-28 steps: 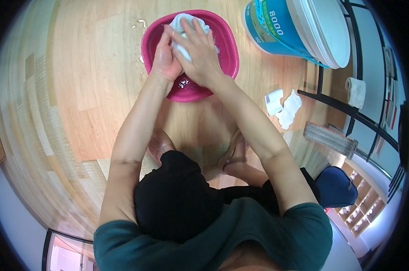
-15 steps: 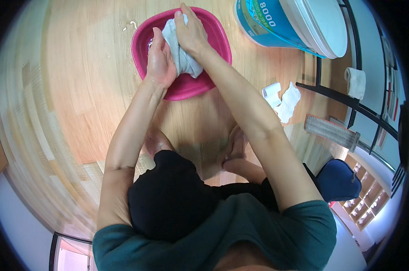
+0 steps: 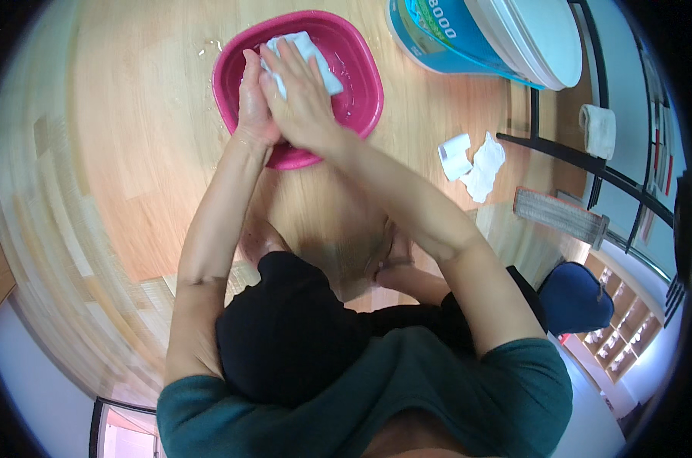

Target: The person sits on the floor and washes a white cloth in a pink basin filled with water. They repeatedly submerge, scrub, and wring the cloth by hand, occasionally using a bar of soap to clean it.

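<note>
Pale wood-grain floor [image 3: 124, 198] spreads out before you, its planks bowing toward the rim of your view, with a few wet spots [image 3: 208, 49] to the left of a magenta basin [image 3: 370, 99]. The basin is smooth and glossy, with rounded corners. Over its left side your left hand [image 3: 253, 107] stands with its fingers pointing away from you; your right hand [image 3: 296, 99] lies slantwise against it, fingers nearly straight across a damp-looking white cloth [image 3: 321, 67]. The cloth is in the basin area, soft and bunched, one corner showing past your right fingers. Your grip has both hands together at the cloth; you cannot tell whether either set of fingers is closed around it. Further right, a blue plastic bucket [image 3: 447, 46] with a white top carries a printed label, partly green, with large pale characters. Below it lie two thin white scraps [image 3: 484, 169], one curled, one ragged-edged. Then come a black frame [image 3: 535, 143] and a flat grey fibrous pad [image 3: 557, 216].
</note>
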Demonstrator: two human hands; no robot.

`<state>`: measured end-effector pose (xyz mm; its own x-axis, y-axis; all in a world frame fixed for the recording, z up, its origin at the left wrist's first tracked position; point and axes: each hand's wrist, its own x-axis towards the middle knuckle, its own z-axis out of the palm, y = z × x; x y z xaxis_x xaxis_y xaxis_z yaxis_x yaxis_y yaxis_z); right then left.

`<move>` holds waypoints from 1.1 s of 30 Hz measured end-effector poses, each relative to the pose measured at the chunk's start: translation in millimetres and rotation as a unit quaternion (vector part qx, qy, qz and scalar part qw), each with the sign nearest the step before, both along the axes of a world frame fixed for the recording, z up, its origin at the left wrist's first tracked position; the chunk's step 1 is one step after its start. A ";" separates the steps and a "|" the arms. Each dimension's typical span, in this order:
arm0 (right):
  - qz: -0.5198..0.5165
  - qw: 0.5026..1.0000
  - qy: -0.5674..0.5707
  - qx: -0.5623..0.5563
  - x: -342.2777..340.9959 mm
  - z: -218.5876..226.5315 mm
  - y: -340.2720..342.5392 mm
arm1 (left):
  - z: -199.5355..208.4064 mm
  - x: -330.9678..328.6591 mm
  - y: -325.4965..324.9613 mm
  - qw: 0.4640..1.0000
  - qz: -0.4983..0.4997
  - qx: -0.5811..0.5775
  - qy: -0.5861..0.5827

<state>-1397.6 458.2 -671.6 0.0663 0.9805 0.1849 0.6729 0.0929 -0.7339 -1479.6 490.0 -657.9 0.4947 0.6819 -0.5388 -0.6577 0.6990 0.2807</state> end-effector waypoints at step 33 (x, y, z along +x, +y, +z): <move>-0.003 0.664 0.743 -0.082 123.3 122.0 46.8 | -6.2 -70.9 17.5 0.780 -0.229 0.483 0.325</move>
<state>-1274.3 505.1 -549.6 0.0604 0.9782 -0.1988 -0.8060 -0.0697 -0.5878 -1550.5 507.5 -664.2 0.6418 0.7573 -0.1208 0.0997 0.0738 0.9923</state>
